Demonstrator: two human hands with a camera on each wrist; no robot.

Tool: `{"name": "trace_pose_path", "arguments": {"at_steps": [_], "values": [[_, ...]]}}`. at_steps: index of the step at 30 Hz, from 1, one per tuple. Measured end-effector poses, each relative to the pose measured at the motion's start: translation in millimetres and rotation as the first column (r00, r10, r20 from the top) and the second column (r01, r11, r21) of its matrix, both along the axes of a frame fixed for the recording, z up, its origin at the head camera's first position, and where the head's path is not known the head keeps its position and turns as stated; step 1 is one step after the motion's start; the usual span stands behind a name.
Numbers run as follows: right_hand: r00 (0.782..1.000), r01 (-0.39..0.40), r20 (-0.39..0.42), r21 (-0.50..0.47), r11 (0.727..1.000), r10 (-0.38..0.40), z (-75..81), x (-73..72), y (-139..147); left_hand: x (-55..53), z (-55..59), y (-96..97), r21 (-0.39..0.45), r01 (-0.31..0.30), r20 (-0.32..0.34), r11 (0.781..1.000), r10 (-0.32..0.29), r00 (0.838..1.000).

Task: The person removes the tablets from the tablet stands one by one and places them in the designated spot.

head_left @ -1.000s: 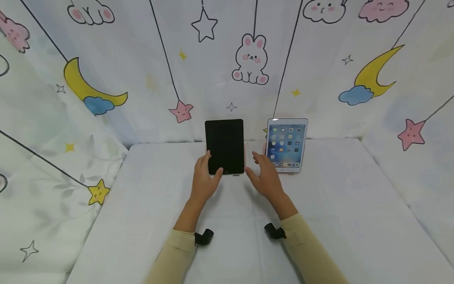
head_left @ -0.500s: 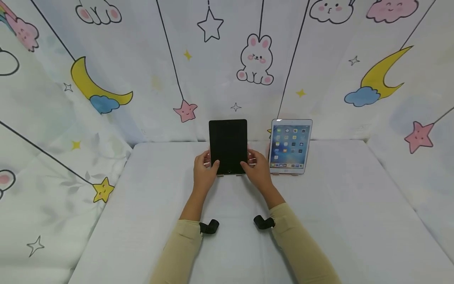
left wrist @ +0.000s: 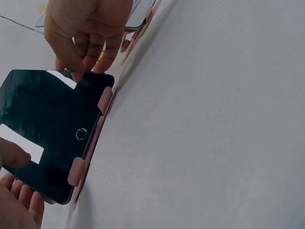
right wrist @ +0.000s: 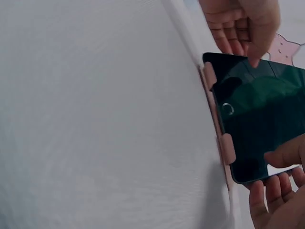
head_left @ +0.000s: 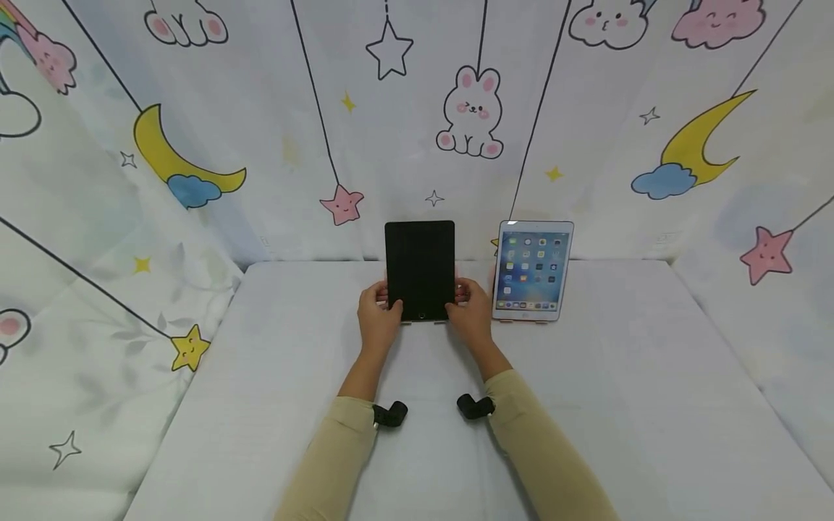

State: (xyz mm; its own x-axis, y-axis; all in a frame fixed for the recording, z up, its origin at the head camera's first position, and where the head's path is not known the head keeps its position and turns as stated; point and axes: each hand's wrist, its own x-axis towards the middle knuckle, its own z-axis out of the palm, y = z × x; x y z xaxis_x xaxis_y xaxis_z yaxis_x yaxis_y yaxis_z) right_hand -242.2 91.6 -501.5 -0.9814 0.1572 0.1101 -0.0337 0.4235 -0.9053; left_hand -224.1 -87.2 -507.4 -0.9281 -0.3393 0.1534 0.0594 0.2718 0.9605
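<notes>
A black tablet with a dark screen leans upright on a pink stand, whose two front lips hook over its lower edge. My left hand grips the left side, thumb on the screen and fingers curled behind the edge. On the opposite side my right hand holds it the same way. In the right wrist view the tablet's round home button shows between the stand's lips. Most of the stand is hidden behind the tablet.
A white tablet with its screen lit stands just right of my right hand on a similar pink stand. Both are at the back of the white-covered table, before a cartoon-printed curtain.
Both hands have closed in from beside the black tablet's lower edge and now grip its two sides. The tablet has barely moved; the head view has shifted slightly.
</notes>
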Motion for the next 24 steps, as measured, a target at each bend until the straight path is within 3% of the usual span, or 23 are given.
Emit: {"name": "trace_pose_path", "arguments": {"at_steps": [4,8,19,24], "values": [[1.000,0.028,-0.004,0.066,0.997,-0.028,-3.3,0.1,-6,-1.8,-2.1,6.7,-0.011,-0.059,-0.032,0.998,0.059,0.998],[0.999,0.039,-0.005,0.087,0.995,-0.038,-8.8,1.0,-10,-4.3,-6.2,12.7,-0.019,-0.073,-0.040,0.997,0.072,0.997],[0.999,0.035,-0.021,0.012,0.999,-0.035,-10.7,6.0,-15,-5.8,-7.8,11.9,0.019,-0.094,-0.113,0.995,0.096,0.989],[0.997,0.024,-0.075,-0.022,0.999,-0.026,-11.4,6.0,-14,-6.6,-6.1,4.1,0.022,-0.079,-0.147,0.997,0.081,0.986]]}}
